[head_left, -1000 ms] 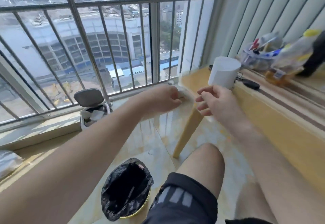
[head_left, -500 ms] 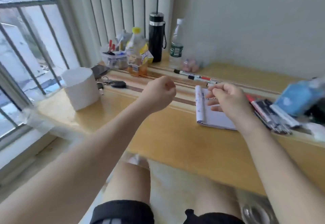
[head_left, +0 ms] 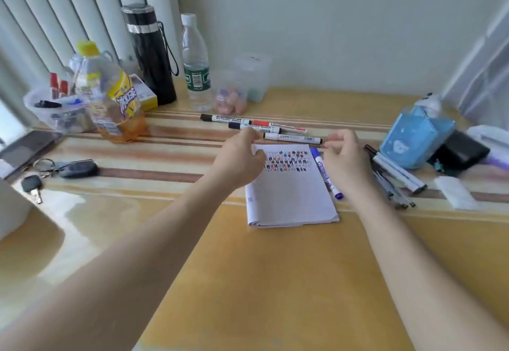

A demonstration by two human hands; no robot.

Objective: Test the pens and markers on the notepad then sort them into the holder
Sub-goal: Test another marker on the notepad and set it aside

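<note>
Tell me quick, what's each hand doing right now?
Left hand: open, fingers loosely curled, holding nothing.
Right hand: open, fingers loosely curled, holding nothing.

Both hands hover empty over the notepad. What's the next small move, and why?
Probably the right hand should pinch up the blue marker: it lies along the right edge of the notepad, right beside that hand, which holds nothing.
</note>
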